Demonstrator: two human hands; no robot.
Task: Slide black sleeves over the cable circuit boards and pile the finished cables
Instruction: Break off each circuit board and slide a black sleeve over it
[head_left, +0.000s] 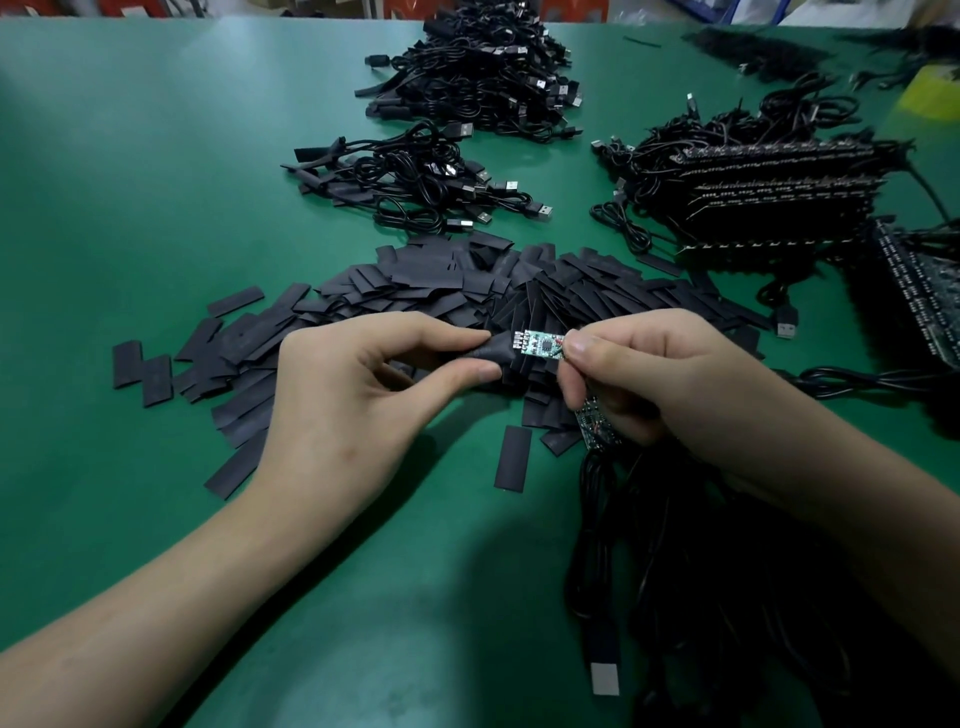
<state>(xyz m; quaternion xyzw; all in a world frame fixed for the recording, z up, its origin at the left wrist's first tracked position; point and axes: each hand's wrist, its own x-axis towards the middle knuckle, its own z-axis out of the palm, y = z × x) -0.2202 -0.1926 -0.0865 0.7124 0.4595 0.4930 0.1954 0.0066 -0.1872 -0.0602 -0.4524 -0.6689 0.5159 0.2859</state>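
Pinched a black sleeve (496, 353) in the left hand (358, 400), mouth against the circuit board (537, 344) gripped by right hand (649, 374) fingertips, above the sleeve heap (415, 291) on the counter (156, 156). Called for a mouth squeezed open, a level board and a straight push, to avoid snagging components.

black sleeve (493, 351) – half over green board (540, 344)
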